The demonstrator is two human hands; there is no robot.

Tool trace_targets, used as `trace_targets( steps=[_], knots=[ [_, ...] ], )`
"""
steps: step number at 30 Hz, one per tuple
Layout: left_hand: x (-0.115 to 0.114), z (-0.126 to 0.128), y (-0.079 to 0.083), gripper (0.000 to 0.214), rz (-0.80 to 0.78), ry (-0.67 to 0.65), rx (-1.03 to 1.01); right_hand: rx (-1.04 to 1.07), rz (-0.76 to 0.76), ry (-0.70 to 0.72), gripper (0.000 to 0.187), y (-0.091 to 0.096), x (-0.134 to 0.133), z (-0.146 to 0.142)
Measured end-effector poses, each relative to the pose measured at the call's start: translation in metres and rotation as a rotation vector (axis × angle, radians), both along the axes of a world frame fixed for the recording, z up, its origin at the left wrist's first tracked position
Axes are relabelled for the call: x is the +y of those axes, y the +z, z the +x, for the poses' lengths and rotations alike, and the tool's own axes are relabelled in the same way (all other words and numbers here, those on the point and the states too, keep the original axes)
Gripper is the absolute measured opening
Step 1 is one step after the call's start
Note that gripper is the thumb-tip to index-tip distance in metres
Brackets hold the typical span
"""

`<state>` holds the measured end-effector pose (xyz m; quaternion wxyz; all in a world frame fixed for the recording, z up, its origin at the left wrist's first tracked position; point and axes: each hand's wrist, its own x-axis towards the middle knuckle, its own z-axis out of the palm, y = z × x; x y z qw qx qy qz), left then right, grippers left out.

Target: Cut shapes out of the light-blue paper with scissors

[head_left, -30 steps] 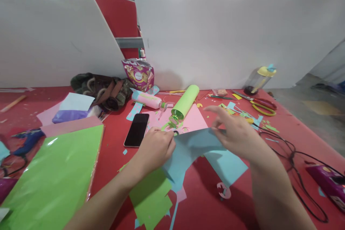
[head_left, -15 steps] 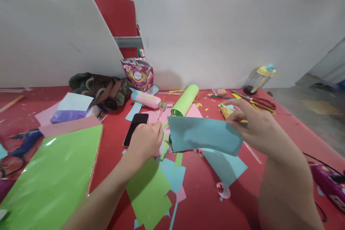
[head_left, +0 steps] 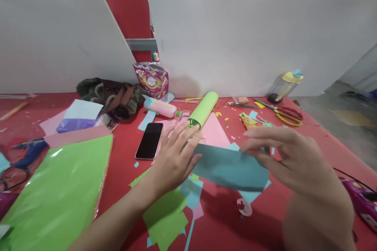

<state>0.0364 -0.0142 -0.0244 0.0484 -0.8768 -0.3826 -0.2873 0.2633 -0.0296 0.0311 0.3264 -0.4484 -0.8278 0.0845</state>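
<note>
Pinched narrowly between thumb and fingers of the right hand (head_left: pixel 290 155), a blue sheet (head_left: pixel 229 168) is held by the upper corner of its right end. At its left end the left hand (head_left: pixel 176 157) is loosely spread; whether the sheet is touched there cannot be told. Everything below is carried by a red table (head_left: pixel 120 164), backed along its far edge by a white board (head_left: pixel 250 47). On the table's left part a shiny green packet (head_left: pixel 59 192) is laid. The blue sheet is suspended over the middle, well in from the right edge, tilted and slightly bowed. It is judged very light, thin and fairly springy, like stiff paper; it would be easily creased if squeezed, and little slipping is to be expected from its matt face. It would best be taken flat between thumb and fingertips at the two short ends, with the middle left unpressed. Beneath it and to the left, a cut green sheet (head_left: pixel 165 213) is partly covered by the left arm. Toward the far edge a green tube (head_left: pixel 204 110) is laid aslant, and scissors (head_left: pixel 291 112) are rested near the far right corner. Left of the tube a phone (head_left: pixel 149 140) is placed; a small pink ring (head_left: pixel 249 210) is seen just below the blue sheet.
</note>
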Motion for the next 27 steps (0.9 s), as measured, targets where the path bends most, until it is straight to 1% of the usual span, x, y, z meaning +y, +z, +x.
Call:
trace_targets(
  steps=[2, 3, 5, 7, 10, 12, 14, 18, 22, 27],
  knots=[
    [-0.003, 0.0, 0.002, 0.019, 0.009, 0.014, -0.068, 0.027, 0.011, -0.017, 0.021, 0.0, 0.002, 0.002],
    [-0.005, 0.0, 0.003, 0.019, 0.007, 0.024, -0.091, 0.03, 0.015, -0.026, 0.021, 0.0, 0.003, 0.003],
    [-0.007, -0.001, 0.004, 0.021, -0.015, 0.033, -0.102, 0.013, -0.022, -0.038, 0.025, -0.001, 0.007, 0.003],
    [-0.008, -0.002, 0.004, 0.021, -0.093, 0.02, -0.07, -0.038, -0.121, -0.027, 0.033, -0.004, 0.011, 0.0],
    [-0.008, -0.002, 0.004, 0.023, -0.275, -0.016, 0.001, -0.132, -0.245, 0.038, 0.041, -0.012, 0.012, -0.011],
    [-0.007, -0.001, 0.004, 0.023, -0.356, -0.036, 0.026, -0.122, -0.269, 0.1, 0.045, -0.018, 0.01, -0.022],
    [-0.006, 0.0, 0.005, 0.023, -0.397, -0.048, 0.024, -0.119, -0.282, 0.156, 0.047, -0.023, 0.008, -0.035],
    [-0.006, 0.0, 0.005, 0.021, -0.423, -0.059, 0.022, -0.073, -0.212, 0.161, 0.042, -0.032, 0.005, -0.053],
    [-0.006, 0.0, 0.006, 0.022, -0.428, -0.074, 0.024, -0.065, -0.113, 0.149, 0.041, -0.039, 0.008, -0.057],
    [-0.006, 0.0, 0.006, 0.022, -0.421, -0.076, 0.102, -0.079, -0.109, 0.172, 0.039, -0.042, 0.009, -0.059]
  ],
)
